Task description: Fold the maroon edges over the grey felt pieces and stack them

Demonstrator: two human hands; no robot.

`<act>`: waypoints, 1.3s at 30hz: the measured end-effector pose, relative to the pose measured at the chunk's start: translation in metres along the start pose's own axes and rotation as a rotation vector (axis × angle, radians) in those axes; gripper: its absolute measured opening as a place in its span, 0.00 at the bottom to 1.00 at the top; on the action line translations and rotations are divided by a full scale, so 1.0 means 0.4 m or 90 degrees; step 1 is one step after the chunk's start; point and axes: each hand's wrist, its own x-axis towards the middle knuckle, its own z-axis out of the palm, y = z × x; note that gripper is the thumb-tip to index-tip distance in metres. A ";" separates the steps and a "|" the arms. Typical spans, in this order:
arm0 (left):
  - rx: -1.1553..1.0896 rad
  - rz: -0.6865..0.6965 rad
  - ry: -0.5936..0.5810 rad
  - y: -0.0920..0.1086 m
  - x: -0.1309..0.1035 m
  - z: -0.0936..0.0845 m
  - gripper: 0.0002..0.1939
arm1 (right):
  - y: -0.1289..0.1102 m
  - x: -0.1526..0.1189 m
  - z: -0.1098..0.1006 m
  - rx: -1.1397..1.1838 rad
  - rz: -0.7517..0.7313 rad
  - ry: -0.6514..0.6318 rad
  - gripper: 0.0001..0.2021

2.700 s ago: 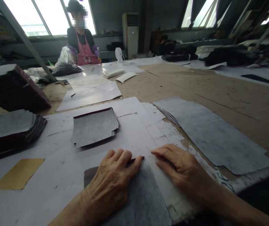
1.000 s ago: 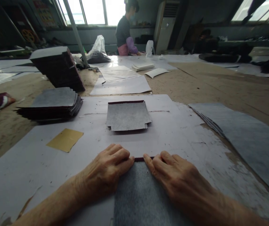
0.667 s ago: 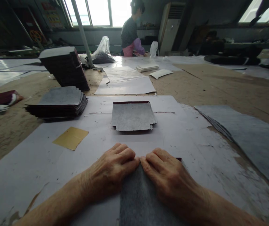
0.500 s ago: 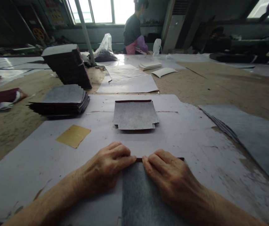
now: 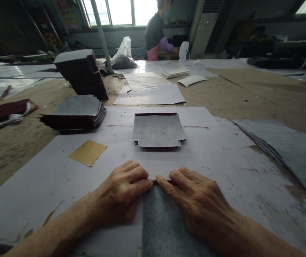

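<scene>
A grey-backed sheet [image 5: 163,221] with a narrow dark maroon edge folded over lies flat in front of me. My left hand [image 5: 126,189] has its fingers curled, thumb and fingertip pinching the fold's left end. Over the right part of the same edge, my right hand [image 5: 195,196] presses down, its other fingers bent and one finger stretched along the fold toward the left thumb. Both hands hide much of the fold. Just beyond them sits a small grey piece [image 5: 158,130] with notched near corners and a maroon strip along its far edge.
White paper [image 5: 110,221] covers the work surface. To the left are a yellow card [image 5: 88,152], a low stack of grey-topped pieces [image 5: 75,114] and a taller leaning stack [image 5: 81,73]. Grey sheets [image 5: 297,146] lie at right. Across the table stands a person [image 5: 155,34].
My right hand has shifted slightly left along the fold, its pointing finger now reaching out further. The left hand keeps its pinch. The whole view has swung a little.
</scene>
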 end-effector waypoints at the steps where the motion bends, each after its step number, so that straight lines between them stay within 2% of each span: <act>1: -0.002 -0.002 0.000 -0.001 0.000 0.002 0.13 | 0.000 0.002 0.000 -0.002 -0.002 -0.003 0.20; 7: 0.018 -0.006 -0.027 -0.001 -0.002 -0.009 0.15 | -0.009 0.013 -0.007 -0.068 -0.043 -0.038 0.16; 9: 0.035 -0.010 -0.022 0.013 -0.013 -0.023 0.17 | -0.012 0.013 -0.007 -0.086 -0.047 -0.055 0.16; 12: 0.046 -0.048 -0.004 0.057 -0.038 -0.029 0.18 | -0.010 0.011 -0.007 -0.086 -0.045 -0.054 0.20; 16: 0.088 -0.064 0.076 0.111 -0.067 0.009 0.13 | -0.006 0.014 -0.010 -0.084 -0.046 -0.066 0.27; 20: 0.119 -0.062 0.113 0.122 -0.078 0.044 0.13 | -0.007 0.024 -0.016 -0.082 -0.026 -0.097 0.31; 24: 0.128 -0.049 0.110 0.119 -0.074 0.042 0.14 | -0.008 0.031 -0.017 -0.096 -0.027 -0.091 0.34; 30: 0.132 -0.041 0.096 0.120 -0.074 0.039 0.14 | -0.019 0.036 -0.021 -0.151 -0.050 -0.016 0.30; 32: 0.130 -0.047 0.089 0.121 -0.076 0.039 0.14 | -0.025 0.040 -0.022 -0.154 -0.051 -0.014 0.30; 36: 0.109 -0.069 0.057 0.127 -0.075 0.031 0.12 | -0.017 0.039 -0.024 -0.102 -0.041 -0.053 0.33; 39: 0.088 -0.090 0.021 0.133 -0.073 0.020 0.13 | 0.012 0.022 -0.030 -0.032 0.011 -0.011 0.27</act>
